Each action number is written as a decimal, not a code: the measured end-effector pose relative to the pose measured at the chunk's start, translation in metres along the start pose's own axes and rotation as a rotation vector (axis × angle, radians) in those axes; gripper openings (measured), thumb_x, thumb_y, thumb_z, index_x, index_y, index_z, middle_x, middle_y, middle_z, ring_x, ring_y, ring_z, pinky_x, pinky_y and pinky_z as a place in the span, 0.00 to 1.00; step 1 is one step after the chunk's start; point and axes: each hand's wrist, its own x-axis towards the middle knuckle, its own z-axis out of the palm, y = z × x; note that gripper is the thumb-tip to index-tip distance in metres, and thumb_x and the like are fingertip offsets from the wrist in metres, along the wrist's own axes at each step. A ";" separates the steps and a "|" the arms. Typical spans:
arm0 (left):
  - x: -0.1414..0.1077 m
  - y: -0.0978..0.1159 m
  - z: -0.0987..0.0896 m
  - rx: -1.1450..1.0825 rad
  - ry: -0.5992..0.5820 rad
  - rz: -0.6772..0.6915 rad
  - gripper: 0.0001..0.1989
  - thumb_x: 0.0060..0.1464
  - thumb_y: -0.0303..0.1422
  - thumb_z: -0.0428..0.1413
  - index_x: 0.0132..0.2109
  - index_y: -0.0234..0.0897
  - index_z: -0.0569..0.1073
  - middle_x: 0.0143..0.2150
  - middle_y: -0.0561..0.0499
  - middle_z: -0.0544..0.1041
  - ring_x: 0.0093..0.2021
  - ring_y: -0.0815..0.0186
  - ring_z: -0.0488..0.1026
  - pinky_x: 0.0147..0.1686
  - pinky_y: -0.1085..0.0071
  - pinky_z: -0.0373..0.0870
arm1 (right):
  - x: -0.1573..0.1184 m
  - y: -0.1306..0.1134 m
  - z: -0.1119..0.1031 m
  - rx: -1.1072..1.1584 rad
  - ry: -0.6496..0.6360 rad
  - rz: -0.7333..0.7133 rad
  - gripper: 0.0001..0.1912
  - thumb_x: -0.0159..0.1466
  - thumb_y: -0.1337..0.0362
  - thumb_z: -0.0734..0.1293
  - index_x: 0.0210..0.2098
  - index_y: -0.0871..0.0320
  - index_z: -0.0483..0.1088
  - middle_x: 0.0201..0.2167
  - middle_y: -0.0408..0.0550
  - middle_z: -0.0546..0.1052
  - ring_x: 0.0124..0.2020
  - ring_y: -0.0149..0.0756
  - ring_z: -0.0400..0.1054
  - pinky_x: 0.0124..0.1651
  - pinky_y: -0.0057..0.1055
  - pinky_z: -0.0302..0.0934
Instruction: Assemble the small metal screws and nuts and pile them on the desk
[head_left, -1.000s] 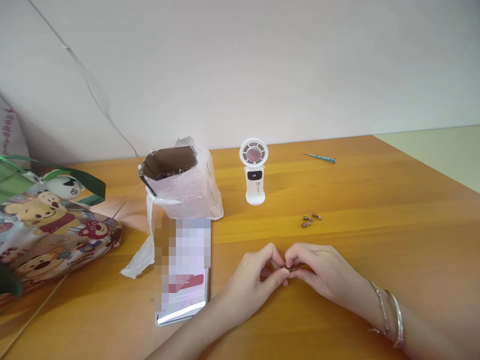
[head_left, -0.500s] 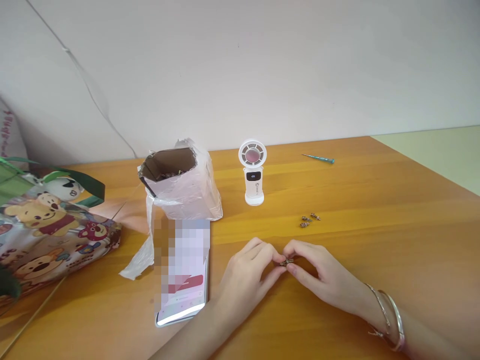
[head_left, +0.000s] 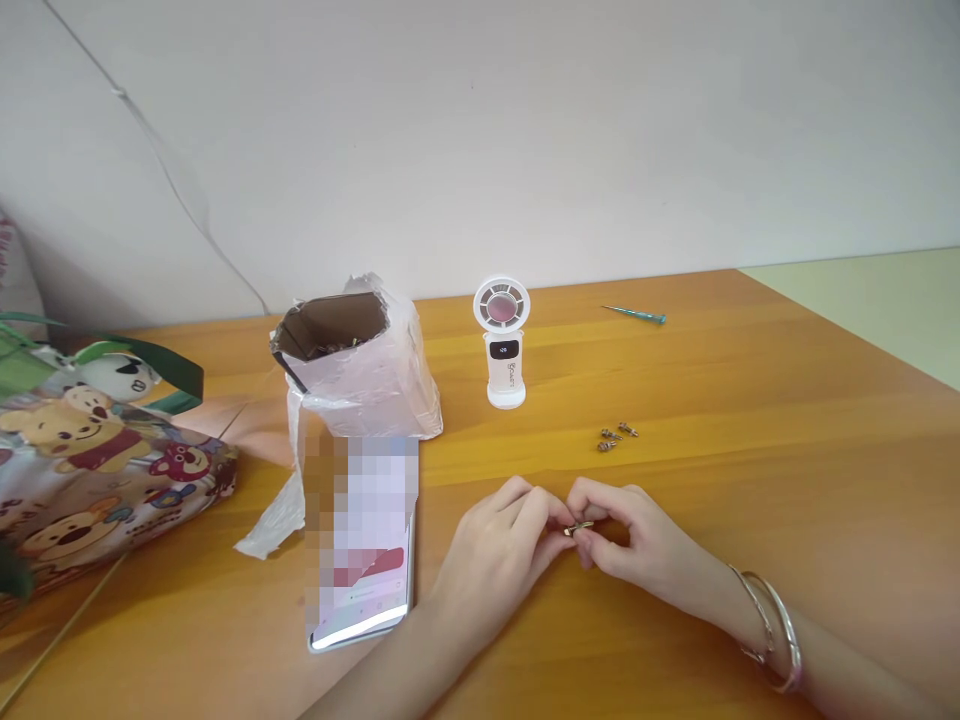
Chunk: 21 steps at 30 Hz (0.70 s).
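The fingers of my left hand (head_left: pixel 491 545) and right hand (head_left: pixel 649 535) meet over the desk (head_left: pixel 750 560), pinched narrow on one small screw (head_left: pixel 579 528), which sits between my fingertips with its thin end toward the right. Any marking on it is too small for me to read. Just beyond my right hand lie three more screws (head_left: pixel 607 446), close together. Further back stands a white fan (head_left: pixel 505 388), upright, its dark display (head_left: pixel 503 350) showing what I read as 120; lettering runs up its body below that, too small to make out. To its right lies a teal screwdriver (head_left: pixel 646 317). On my left is a box (head_left: pixel 382 395) wrapped in white plastic, open at the top, with small metal pieces inside. In front of it lies my phone (head_left: pixel 375 592), lit, much of its screen blocked out and the remaining text illegible. The bag (head_left: pixel 82 480) at far left carries cartoon bears and blurred words; behind it, a pale sack (head_left: pixel 19 285) shows cut-off pink characters.
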 end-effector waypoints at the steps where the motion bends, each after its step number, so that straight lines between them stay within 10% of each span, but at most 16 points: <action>1: 0.000 0.000 0.000 0.005 0.007 0.005 0.04 0.58 0.31 0.49 0.35 0.39 0.67 0.32 0.52 0.74 0.32 0.67 0.71 0.29 0.73 0.66 | 0.000 0.000 0.000 0.023 -0.005 0.015 0.08 0.55 0.73 0.57 0.25 0.55 0.55 0.18 0.36 0.63 0.22 0.27 0.57 0.26 0.24 0.56; 13: -0.003 0.001 0.003 -0.065 -0.063 -0.062 0.01 0.57 0.29 0.50 0.36 0.38 0.65 0.33 0.52 0.71 0.33 0.67 0.70 0.30 0.73 0.65 | -0.002 0.006 0.002 0.033 -0.019 0.013 0.07 0.54 0.74 0.57 0.25 0.55 0.56 0.19 0.37 0.63 0.22 0.27 0.58 0.26 0.24 0.56; 21: 0.001 0.003 -0.010 -0.241 -0.161 -0.132 0.02 0.56 0.31 0.48 0.36 0.39 0.65 0.35 0.52 0.71 0.37 0.64 0.67 0.35 0.71 0.63 | -0.007 0.011 -0.003 -0.412 0.105 -0.242 0.06 0.56 0.72 0.59 0.31 0.55 0.61 0.24 0.40 0.68 0.26 0.29 0.62 0.31 0.25 0.58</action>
